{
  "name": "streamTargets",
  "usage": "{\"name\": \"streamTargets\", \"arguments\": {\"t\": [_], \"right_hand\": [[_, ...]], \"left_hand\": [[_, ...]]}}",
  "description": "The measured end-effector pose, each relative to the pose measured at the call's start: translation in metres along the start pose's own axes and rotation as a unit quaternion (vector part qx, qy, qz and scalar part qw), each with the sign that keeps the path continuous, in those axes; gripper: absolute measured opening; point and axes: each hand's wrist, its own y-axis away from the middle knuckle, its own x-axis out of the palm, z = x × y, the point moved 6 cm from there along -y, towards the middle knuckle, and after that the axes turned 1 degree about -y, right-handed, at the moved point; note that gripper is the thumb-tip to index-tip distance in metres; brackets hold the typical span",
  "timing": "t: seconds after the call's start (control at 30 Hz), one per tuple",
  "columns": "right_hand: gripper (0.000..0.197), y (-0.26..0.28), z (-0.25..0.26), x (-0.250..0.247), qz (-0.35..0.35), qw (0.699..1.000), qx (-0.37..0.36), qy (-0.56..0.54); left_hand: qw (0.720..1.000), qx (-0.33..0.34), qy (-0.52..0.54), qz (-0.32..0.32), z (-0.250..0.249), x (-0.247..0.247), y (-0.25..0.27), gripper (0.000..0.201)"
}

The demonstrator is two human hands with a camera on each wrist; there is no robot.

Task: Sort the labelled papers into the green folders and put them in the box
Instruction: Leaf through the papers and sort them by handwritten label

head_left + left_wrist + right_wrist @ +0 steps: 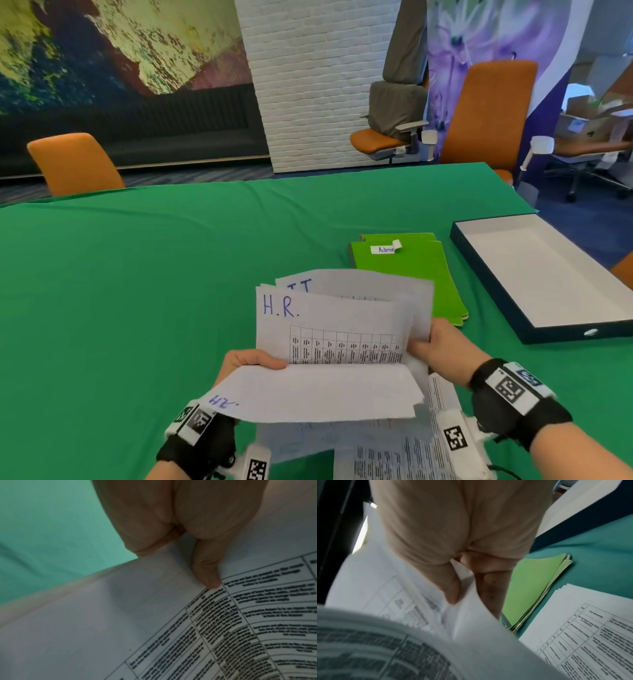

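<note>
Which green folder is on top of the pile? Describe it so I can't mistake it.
On the green table, left of the open dark box, lies a pile of green folders. The top folder alone shows a white label reading "Admin".

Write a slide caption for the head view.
Both hands leaf through H.R. papers above the green table, folders and open box waiting.
</note>
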Motion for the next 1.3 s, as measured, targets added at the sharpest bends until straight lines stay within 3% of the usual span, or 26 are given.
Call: {"name": "streamTargets", "arguments": {"t": [0.1, 0.27, 0.43, 0.63, 0.73, 0.8, 0.87, 0.93, 1.0, 1.03, 1.17, 1.3], "right_hand": [[0.026, 0.004, 0.001, -0.006, 0.022, 1.0, -0.009, -0.014], [0.03, 0.006, 0.009, 0.006, 0.098, 0.993, -0.017, 0.056], [0.036, 0.005, -0.006, 0.015, 0.132, 0.988, 0.013, 0.073], [0.029, 0.003, -0.016, 0.015, 0.127, 0.991, 0.032, 0.023], [0.029, 0.005, -0.017, 0.02, 0.13, 0.99, 0.048, -0.005], [0.025, 0.005, -0.017, 0.022, 0.125, 0.991, 0.043, -0.016], [0.023, 0.005, -0.019, 0.024, 0.124, 0.991, 0.046, -0.03], [0.024, 0.006, -0.024, 0.027, 0.133, 0.988, 0.064, -0.036], [0.025, 0.009, -0.031, 0.027, 0.142, 0.986, 0.077, -0.028], [0.024, 0.011, -0.036, 0.026, 0.138, 0.986, 0.085, -0.028], [0.023, 0.019, -0.054, 0.026, 0.123, 0.986, 0.108, -0.034], [0.021, 0.021, -0.054, 0.032, 0.104, 0.99, 0.091, -0.025]], "left_hand": [[1.0, 0.027, 0.007, 0.001, -0.002, 0.002, 0.003, 0.061], [0.999, 0.037, -0.007, -0.014, -0.001, 0.004, -0.003, 0.056], [0.998, 0.053, -0.008, -0.026, -0.004, 0.011, -0.004, 0.056], [1.0, 0.009, 0.021, -0.003, 0.006, 0.013, -0.003, 0.061], [0.999, 0.042, 0.015, -0.022, 0.01, 0.013, -0.004, 0.057], [1.0, 0.016, 0.005, -0.027, 0.018, 0.01, -0.008, 0.039], [0.998, -0.055, 0.02, -0.019, 0.03, 0.007, -0.01, 0.016], [0.995, -0.097, 0.034, -0.01, 0.04, 0.0, -0.009, 0.027], [0.997, -0.057, 0.028, -0.05, 0.04, -0.01, -0.011, 0.041], [0.997, -0.034, 0.026, -0.068, 0.038, -0.014, -0.01, 0.038], [0.997, -0.02, 0.023, -0.072, 0.04, -0.013, -0.004, 0.056], [0.996, -0.052, 0.007, -0.068, 0.039, 0.0, -0.003, 0.036]]}}
